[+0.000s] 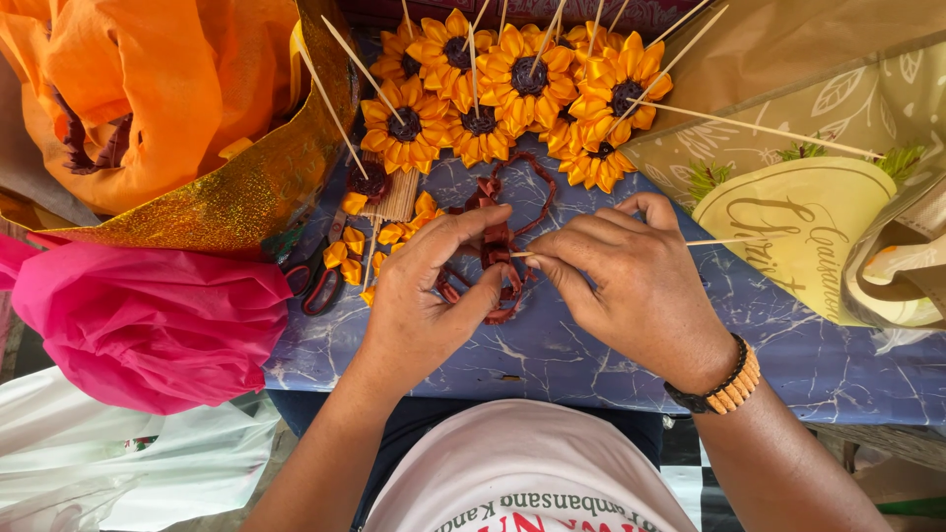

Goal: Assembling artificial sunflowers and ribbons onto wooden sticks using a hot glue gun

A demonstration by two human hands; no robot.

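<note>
Blue marble-patterned table covering [552,365] is serving as the work surface. Left hand [424,296] is pinching a dark red frilled ribbon strip [498,241] between thumb and fingers; right hand [631,281] is gripping a thin wooden skewer [714,241] whose tip is meeting the ribbon. About ten finished orange ribbon sunflowers on sticks [512,84] are lying behind; loose orange petals [350,246] are waiting, unassembled.
</note>
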